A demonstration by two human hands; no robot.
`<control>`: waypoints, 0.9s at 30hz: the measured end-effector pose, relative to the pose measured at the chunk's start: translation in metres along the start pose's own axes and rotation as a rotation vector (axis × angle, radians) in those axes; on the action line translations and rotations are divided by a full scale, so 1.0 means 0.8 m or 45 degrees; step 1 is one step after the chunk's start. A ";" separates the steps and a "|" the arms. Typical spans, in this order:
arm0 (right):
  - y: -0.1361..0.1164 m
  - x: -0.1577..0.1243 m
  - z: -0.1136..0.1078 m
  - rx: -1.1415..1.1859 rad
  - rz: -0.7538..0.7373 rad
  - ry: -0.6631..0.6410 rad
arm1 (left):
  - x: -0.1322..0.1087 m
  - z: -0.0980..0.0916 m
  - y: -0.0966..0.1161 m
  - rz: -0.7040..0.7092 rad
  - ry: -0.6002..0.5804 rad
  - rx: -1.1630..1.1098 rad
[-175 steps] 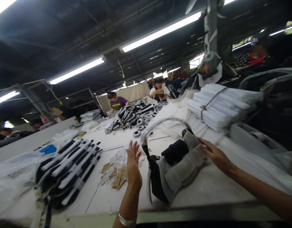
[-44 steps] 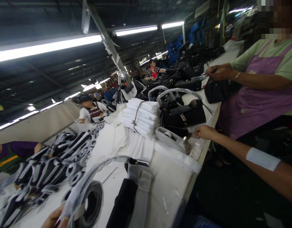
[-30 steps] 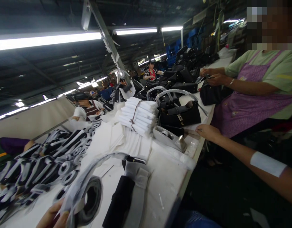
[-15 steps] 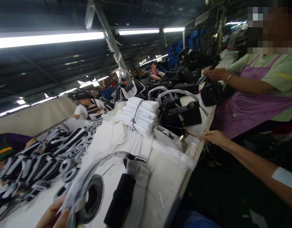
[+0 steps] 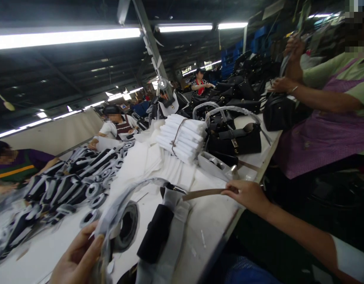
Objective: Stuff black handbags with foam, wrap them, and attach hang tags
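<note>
A handbag handle (image 5: pixel 118 205) wrapped in clear film curves up from a black handbag (image 5: pixel 156 233) at the lower middle. My left hand (image 5: pixel 78 252) pinches the handle's near end between thumb and fingers. Grey wrapping lies along the bag's side. Behind the handle sits a film-wrapped coil (image 5: pixel 129 227). From the fingertips of my right hand (image 5: pixel 247 195) a flat brown strip of tape (image 5: pixel 202 193) sticks out to the left, its free end by the bag's top. Just beyond that hand stands a grey tape dispenser (image 5: pixel 213 165).
White padding rolls (image 5: pixel 182 138) tied in a bundle lie on paper sheets across the white table (image 5: pixel 205 244). Black handbags (image 5: pixel 241 139) stand behind. Many wrapped straps and coils (image 5: pixel 66 185) are heaped at left. A co-worker in a purple apron (image 5: pixel 312 138) stands at right.
My right hand has moved left from the table edge near the dispenser, bringing the brown strip over to the handbag. My left hand still grips the handle. The view has shifted slightly.
</note>
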State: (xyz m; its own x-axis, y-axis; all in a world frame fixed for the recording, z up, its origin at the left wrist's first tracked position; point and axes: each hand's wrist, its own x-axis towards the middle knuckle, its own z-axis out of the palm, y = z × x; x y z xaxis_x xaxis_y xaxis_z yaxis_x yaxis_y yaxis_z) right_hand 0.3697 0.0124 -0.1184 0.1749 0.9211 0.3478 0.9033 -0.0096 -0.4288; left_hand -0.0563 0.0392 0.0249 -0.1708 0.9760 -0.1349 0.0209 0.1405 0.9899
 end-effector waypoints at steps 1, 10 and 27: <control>-0.006 0.005 0.012 -0.140 -0.069 -0.052 | -0.003 0.002 0.002 -0.013 -0.009 -0.001; -0.031 0.023 0.045 -0.474 -0.345 -0.221 | -0.013 0.002 0.004 0.064 -0.022 0.006; -0.060 0.045 -0.001 0.583 -0.057 -0.031 | -0.026 0.019 0.015 0.201 -0.100 -0.040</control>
State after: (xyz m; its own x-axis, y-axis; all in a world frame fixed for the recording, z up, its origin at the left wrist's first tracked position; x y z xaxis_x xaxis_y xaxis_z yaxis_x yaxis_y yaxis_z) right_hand 0.3330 0.0458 -0.0842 0.1256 0.9255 0.3573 0.6430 0.1983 -0.7397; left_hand -0.0372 0.0230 0.0392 -0.0899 0.9957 0.0207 0.0104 -0.0199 0.9997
